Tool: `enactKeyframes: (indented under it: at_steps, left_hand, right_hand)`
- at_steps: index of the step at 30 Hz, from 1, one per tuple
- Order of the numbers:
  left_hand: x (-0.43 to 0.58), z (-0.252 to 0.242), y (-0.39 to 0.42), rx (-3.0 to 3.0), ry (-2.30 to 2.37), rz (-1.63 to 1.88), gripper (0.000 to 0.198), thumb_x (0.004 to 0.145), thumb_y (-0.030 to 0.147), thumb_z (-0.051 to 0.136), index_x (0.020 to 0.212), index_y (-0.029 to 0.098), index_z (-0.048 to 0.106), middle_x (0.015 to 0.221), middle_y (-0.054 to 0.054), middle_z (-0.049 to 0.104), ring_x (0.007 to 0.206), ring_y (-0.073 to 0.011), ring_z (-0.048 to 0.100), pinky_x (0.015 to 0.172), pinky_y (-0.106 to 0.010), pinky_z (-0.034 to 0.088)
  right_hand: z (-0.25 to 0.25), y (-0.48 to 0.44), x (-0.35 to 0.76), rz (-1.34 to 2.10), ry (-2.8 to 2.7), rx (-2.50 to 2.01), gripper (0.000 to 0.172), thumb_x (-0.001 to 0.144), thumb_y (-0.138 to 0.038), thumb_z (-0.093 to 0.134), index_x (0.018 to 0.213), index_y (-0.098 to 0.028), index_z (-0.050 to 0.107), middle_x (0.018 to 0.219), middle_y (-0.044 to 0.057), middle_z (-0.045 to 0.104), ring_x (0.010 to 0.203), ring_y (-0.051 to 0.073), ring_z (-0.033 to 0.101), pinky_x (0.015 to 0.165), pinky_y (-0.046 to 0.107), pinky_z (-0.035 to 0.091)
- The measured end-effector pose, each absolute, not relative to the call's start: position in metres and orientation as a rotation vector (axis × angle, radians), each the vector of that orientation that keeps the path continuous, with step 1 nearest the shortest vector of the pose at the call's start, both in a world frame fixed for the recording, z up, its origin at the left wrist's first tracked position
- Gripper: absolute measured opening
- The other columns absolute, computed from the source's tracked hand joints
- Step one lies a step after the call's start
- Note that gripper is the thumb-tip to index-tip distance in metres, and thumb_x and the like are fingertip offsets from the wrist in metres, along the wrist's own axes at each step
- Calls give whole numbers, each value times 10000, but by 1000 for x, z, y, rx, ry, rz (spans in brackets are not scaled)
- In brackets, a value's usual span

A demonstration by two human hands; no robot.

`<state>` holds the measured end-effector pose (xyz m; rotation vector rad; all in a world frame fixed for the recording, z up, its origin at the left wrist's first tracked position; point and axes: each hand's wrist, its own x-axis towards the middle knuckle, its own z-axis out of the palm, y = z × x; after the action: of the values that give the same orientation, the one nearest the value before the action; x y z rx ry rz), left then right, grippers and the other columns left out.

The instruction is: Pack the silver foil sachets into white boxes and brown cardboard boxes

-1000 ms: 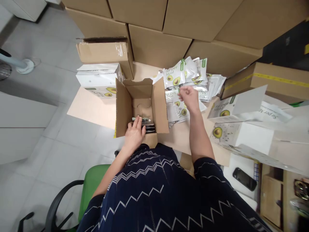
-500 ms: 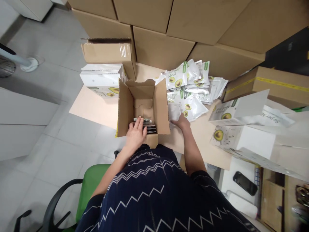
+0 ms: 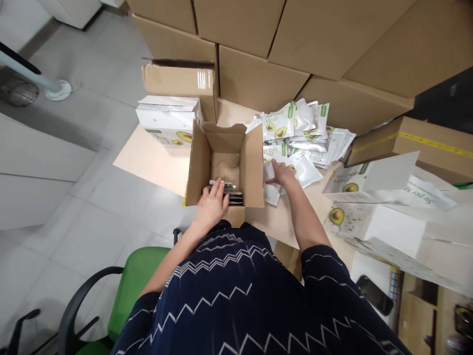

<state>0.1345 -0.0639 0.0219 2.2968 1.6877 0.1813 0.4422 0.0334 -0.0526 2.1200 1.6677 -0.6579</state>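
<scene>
An open brown carton (image 3: 199, 162) stands on the table in front of me, with several packets stacked inside it (image 3: 232, 195). My left hand (image 3: 212, 204) rests flat on that stack, fingers stretched out. My right hand (image 3: 283, 173) lies just right of the carton, fingers extended onto white avocado-print pouches (image 3: 295, 140) heaped on the table. I cannot see a pouch gripped in it.
White printed boxes (image 3: 168, 116) sit left of the carton, more flattened ones (image 3: 369, 182) at the right. Large stacked cartons (image 3: 258, 74) wall off the back. A phone (image 3: 375, 295) lies at lower right. A green chair (image 3: 136, 291) is under me.
My right hand dropped from above the pouch heap to the table beside the carton, then slid slightly forward onto the pouches. My left hand stayed on the stack. The view shifted a little.
</scene>
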Motion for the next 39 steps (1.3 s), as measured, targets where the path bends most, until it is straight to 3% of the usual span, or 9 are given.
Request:
enactKeyframes:
  at_steps: [4,6,9,14,17,20,24,32,39]
  left_hand:
    - [134,23,-65,2287,1689,178,505,990,356,412,1449,161,488,1526,-82,475,1188,-318,525,995,-460,496]
    - [133,23,-65,2297,1679,181,506,995,361,401,1439,141,500,1519,-82,485,1184,-317,528,1002,-453,493]
    - [133,24,-65,2322,1668,184,514,1002,366,381,1428,109,511,1509,-78,498,1173,-314,531,1006,-441,493]
    - [134,23,-65,2320,1683,183,503,996,361,398,1422,125,522,1504,-64,506,1176,-312,541,987,-435,508]
    - [134,21,-65,2325,1685,199,501,994,360,405,1421,128,524,1500,-70,510,1183,-314,545,991,-437,508]
    - [133,19,-65,2337,1681,210,493,991,356,414,1415,134,532,1494,-74,516,1179,-312,554,1005,-446,501]
    - [133,18,-65,2363,1684,196,495,994,357,405,1413,127,532,1483,-76,528,1167,-317,561,993,-451,502]
    - [133,17,-65,2390,1679,203,499,999,363,396,1402,104,537,1476,-113,529,1144,-308,569,986,-435,499]
    - [133,22,-66,2387,1680,184,503,994,351,400,1399,85,536,1485,-131,515,1171,-324,545,1000,-463,484]
  right_hand:
    - [-32,26,453,-761,1632,2039,581,753,-506,756,1197,-163,605,1186,178,642,1133,336,580,946,448,417]
    - [-14,17,465,-803,1707,2031,347,790,-426,714,1017,-167,667,1096,149,675,1032,288,616,855,360,446]
    - [28,1,481,-671,1803,2215,186,813,-333,647,930,-191,676,977,112,692,913,259,632,765,322,451]
    - [120,-24,474,-433,2193,2819,254,858,-368,619,1056,-217,670,956,91,707,889,274,643,798,390,495]
    - [156,-23,442,-841,2800,2860,328,870,-369,654,1187,-288,635,1130,40,696,996,230,649,885,384,510]
    - [168,-7,397,-1189,3113,2427,289,865,-340,658,1139,-251,650,1052,12,705,887,189,660,801,335,515]
    - [153,28,335,-988,2957,1863,248,904,-226,515,1090,-172,669,906,30,710,776,171,629,715,272,449]
    - [77,75,272,-899,2434,1413,354,825,-125,545,1143,-159,697,1124,77,730,949,185,660,673,214,391]
    - [41,74,264,-878,2160,1192,375,855,-135,547,1192,-130,710,1118,115,740,949,202,684,654,220,399]
